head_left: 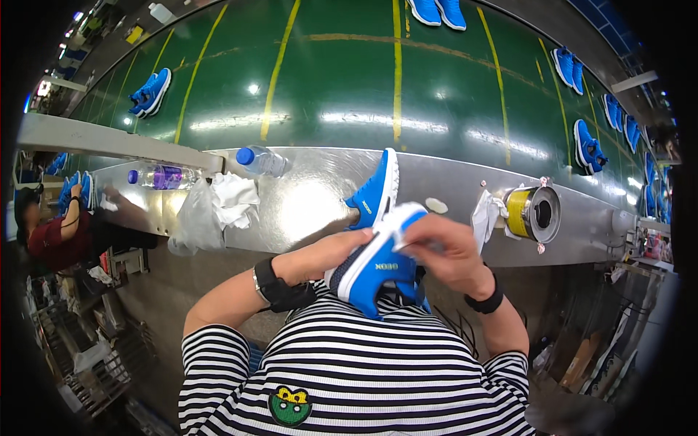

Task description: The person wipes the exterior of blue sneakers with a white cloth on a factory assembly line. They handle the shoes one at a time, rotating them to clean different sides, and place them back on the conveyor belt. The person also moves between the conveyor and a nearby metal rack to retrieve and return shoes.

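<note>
A blue sneaker (pixel 382 276) with a white sole is held in front of my striped shirt, its sole edge turned up and its opening toward me. My left hand (pixel 334 251) is closed around the sneaker's left side. At the shoe's far end, my right hand (pixel 447 251) has its fingers pinched together against the white sole edge. Motion blur and the fingers hide whether a small white piece is between them. Just beyond, a second blue sneaker (pixel 374 195) rests on the metal ledge (pixel 451 178), its toe pointing at the belt.
A green belt (pixel 334 80) with yellow lines carries several blue sneakers (pixel 153 93). Along the ledge are a clear bottle (pixel 262 160), another bottle (pixel 163 176), crumpled white paper (pixel 234 198), a plastic bag (pixel 198 221) and a yellow can (pixel 518 213). A co-worker (pixel 54 225) is at the left.
</note>
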Available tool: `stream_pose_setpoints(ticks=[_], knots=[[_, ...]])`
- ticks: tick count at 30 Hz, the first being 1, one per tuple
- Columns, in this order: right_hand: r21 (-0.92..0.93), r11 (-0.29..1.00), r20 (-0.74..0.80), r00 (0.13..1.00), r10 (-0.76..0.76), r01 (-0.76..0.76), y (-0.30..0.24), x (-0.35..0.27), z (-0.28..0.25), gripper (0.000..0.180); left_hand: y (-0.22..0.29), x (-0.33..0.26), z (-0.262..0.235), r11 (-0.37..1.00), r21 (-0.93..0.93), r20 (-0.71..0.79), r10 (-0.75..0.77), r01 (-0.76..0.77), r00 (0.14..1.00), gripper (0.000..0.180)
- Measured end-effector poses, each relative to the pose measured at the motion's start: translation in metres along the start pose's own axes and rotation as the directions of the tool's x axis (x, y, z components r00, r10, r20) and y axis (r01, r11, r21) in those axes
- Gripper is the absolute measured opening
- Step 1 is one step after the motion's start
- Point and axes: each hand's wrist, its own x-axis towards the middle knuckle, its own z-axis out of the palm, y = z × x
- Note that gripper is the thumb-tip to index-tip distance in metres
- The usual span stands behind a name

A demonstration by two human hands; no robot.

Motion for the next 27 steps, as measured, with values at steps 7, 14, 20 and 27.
stream_pose_setpoints(ticks=[7, 14, 20, 27], knots=[[-0.049, 0.975, 0.343, 0.920, -0.188, 0.218, 0.016, 0.010, 0.038, 0.011, 0.014, -0.006, 0.024, 0.954, 0.232, 0.046, -0.206, 0.190, 0.978, 0.035], [-0.191, 0.965, 0.292, 0.948, -0.122, 0.182, 0.025, 0.000, 0.022, 0.012, -0.008, -0.006, 0.017, 0.976, -0.056, 0.052, -0.206, 0.209, 0.977, 0.035], [-0.032, 0.958, 0.393, 0.885, -0.250, 0.285, 0.012, 0.007, 0.041, 0.009, 0.002, -0.011, 0.023, 0.966, 0.231, 0.050, -0.134, 0.120, 0.990, 0.035], [-0.012, 0.928, 0.347, 0.872, -0.346, 0.373, 0.005, 0.005, 0.046, 0.013, -0.007, -0.001, 0.018, 0.940, 0.328, 0.153, 0.052, -0.100, 0.987, 0.041]])
